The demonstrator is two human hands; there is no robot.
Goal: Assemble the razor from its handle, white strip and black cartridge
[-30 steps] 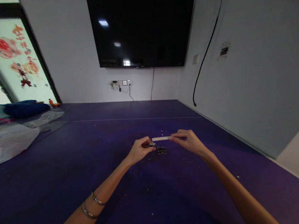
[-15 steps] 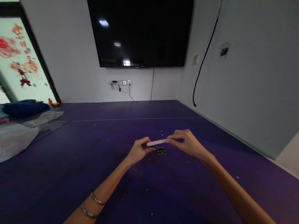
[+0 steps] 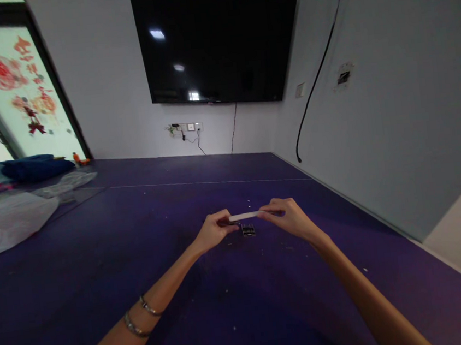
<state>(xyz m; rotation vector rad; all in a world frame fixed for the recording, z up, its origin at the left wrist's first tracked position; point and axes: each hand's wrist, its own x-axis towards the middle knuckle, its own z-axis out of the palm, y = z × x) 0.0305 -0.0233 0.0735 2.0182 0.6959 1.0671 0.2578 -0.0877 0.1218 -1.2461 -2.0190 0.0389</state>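
Between my two hands is a thin white strip-like piece, held nearly level and seen edge-on, so its exact kind does not show. My left hand, with two bracelets on its forearm, pinches the left end. At the other end, the thumb and fingers of my right hand close on it. Just below the strip a small dark object with pale markings lies on the purple surface; it is too small to name.
Small pale scraps dot the surface around my hands. A clear plastic sheet and dark blue cloth lie at the far left. Ahead, a television hangs on the wall, and a black cable dangles down at the right.
The white piece has tilted slightly and its visible edge looks thinner. Both hands keep their hold in nearly the same place. The whole view has shifted a little.
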